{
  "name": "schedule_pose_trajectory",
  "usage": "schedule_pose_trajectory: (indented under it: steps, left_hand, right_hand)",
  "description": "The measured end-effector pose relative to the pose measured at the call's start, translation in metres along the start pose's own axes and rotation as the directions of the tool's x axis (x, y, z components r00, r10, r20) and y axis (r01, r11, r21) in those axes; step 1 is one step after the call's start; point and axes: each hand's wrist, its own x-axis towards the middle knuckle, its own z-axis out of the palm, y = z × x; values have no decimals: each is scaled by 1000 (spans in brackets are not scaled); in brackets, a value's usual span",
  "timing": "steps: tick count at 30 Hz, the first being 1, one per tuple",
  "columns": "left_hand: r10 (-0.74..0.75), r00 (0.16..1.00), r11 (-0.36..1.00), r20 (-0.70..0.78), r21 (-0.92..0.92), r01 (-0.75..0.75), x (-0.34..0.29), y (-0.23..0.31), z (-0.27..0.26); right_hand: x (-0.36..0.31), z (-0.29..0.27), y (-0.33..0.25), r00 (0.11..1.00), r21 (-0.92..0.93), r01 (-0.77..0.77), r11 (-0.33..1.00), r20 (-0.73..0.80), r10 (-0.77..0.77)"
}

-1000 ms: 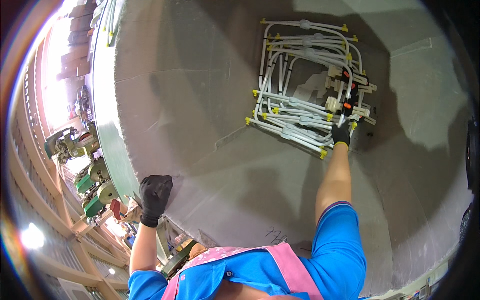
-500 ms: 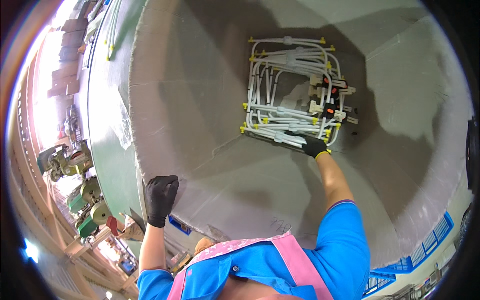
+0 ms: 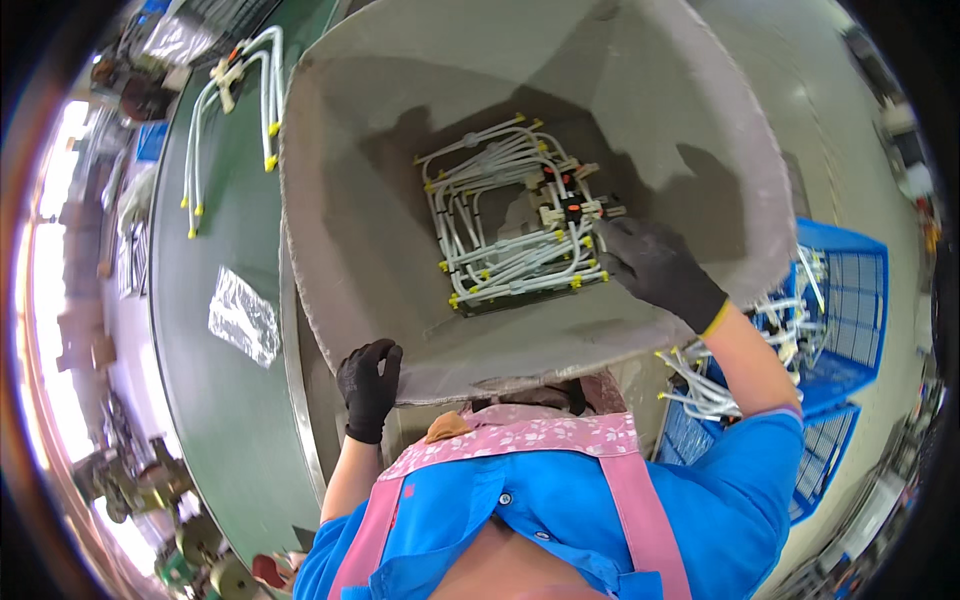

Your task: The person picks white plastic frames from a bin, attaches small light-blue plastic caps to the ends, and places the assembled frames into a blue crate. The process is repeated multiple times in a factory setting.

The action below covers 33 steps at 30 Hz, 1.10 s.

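1. R hand (image 3: 660,270): fingers loosely spread, no tube visible between them. Stack of white tubular frames (image 3: 530,258) sits just left of those fingers, down on the bin's floor; can't tell if tips touch it.
2. L hand (image 3: 370,388): fingers bent at the near rim of the grey bin (image 3: 700,120); can't tell if they pinch it. I'd keep that hand there to steady the wall.
3. For good handling I'd push on bare tube only, avoiding the yellow end caps (image 3: 587,241) and the blk/orange fittings (image 3: 572,210) just left of the R fingertips; those look likely to snag.
4. I'd nudge gently, keeping frames nested & flat, w/ wrist clear of the R wall.
5. Vs. 0.5 s ago: R fingers were at the stack's near edge; now they're to its right, hand looming larger, so prob. higher.
6. View's shifted too: more green desk (image 3: 200,400) left of L fingers, more blue crates (image 3: 860,300) right of R fingers.
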Motion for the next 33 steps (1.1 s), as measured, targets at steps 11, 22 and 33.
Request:
schedule_pose_trajectory:
  steps: [11,22,33]
  left_hand:
    - [307,951,928,31,-234,-291,6,33,0]
    - [975,222,199,17,-516,-833,-89,315,104]
    - [923,-30,258,383,-676,-690,-166,448,217]
  right_hand:
    - [-257,50,-99,656,237,-618,750,-370,658]
    - [-452,102,-176,344,336,-778,531,-481,807]
    - [-568,145,-236,-174,574,-815,80,-373,911]
